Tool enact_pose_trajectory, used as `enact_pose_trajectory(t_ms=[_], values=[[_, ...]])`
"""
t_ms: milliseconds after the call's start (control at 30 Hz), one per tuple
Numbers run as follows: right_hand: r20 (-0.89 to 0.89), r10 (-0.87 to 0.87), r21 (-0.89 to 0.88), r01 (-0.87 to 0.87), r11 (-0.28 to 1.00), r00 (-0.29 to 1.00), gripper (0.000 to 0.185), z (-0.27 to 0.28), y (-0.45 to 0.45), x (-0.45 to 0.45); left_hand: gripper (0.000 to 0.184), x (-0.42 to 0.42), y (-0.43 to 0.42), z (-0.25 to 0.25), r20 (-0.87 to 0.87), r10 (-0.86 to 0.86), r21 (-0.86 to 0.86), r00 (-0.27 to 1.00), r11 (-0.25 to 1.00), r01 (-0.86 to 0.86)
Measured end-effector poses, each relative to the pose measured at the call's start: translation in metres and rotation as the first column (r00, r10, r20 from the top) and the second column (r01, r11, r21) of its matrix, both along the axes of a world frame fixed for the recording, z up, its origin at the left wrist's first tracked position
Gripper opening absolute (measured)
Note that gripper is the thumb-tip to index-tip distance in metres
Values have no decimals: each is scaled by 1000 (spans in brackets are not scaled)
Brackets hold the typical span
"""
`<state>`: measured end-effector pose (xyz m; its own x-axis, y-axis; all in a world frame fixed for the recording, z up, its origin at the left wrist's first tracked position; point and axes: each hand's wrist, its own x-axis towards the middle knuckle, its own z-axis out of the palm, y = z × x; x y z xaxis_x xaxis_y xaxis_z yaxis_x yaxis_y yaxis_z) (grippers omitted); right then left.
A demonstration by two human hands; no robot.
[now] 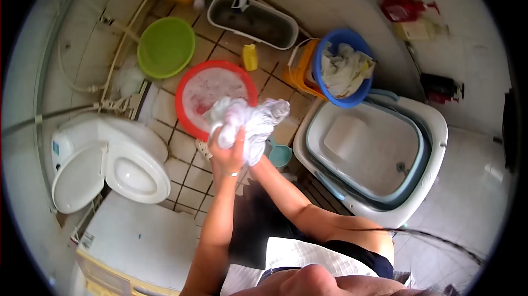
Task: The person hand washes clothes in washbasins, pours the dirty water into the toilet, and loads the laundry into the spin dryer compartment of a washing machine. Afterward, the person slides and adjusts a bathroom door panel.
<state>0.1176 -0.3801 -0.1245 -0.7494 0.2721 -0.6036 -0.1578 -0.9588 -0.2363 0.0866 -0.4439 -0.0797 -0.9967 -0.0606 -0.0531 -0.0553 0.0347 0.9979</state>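
Note:
A bunched white cloth [256,128] is held up over the near right edge of a red basin [251,79]. My left hand [228,153] is closed around the cloth's left part, with fingers and thumb pressed into it. The right forearm runs up under the bundle; my right hand [256,164] is wrapped in the folds, its fingers mostly hidden. Foamy, pinkish-white water [214,90] fills the basin. A light-blue dipper [280,155] lies on the floor just right of the hands.
A green basin [166,47], a yellow bottle [249,57] and a grey-white trough [253,20] stand beyond. Right are a blue basin [344,101] with clothes on an orange bucket [300,70], and a folding tub [379,153]. The toilet [137,178] stands left.

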Motion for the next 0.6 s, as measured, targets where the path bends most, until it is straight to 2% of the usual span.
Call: enact_pose_trajectory(t_ms=[33,133,233,267,333,400,467,533,600], values=[[-11,-15,-8,14,1000,1000,48,4,3,-3,18,2,1,9,74,10,15,997,1000,-11],[-28,-45,-27,44,999,999,48,21,6,-10,20,3,10,15,-58,35,-113,998,993,-41],[-56,-71,-17,70,997,996,49,41,28,-14,23,10,34,35,-79,-34,-242,996,970,14],[-68,-81,-10,81,997,994,49,50,41,-13,25,12,50,48,-68,-61,-241,996,969,43],[-105,-109,27,112,993,988,49,74,78,-12,25,15,90,72,-132,-107,-130,985,987,90],[-139,-131,75,142,987,982,49,99,120,-9,27,20,129,104,-151,-156,-206,976,971,123],[-181,-156,131,181,975,971,49,123,167,-4,30,17,177,124,-235,-243,31,941,966,257],[-228,-178,187,223,957,957,49,145,216,-1,30,12,225,158,-300,-269,37,915,955,293],[-279,-198,235,267,934,940,50,160,262,2,39,11,267,178,-289,-404,-34,868,910,413]])
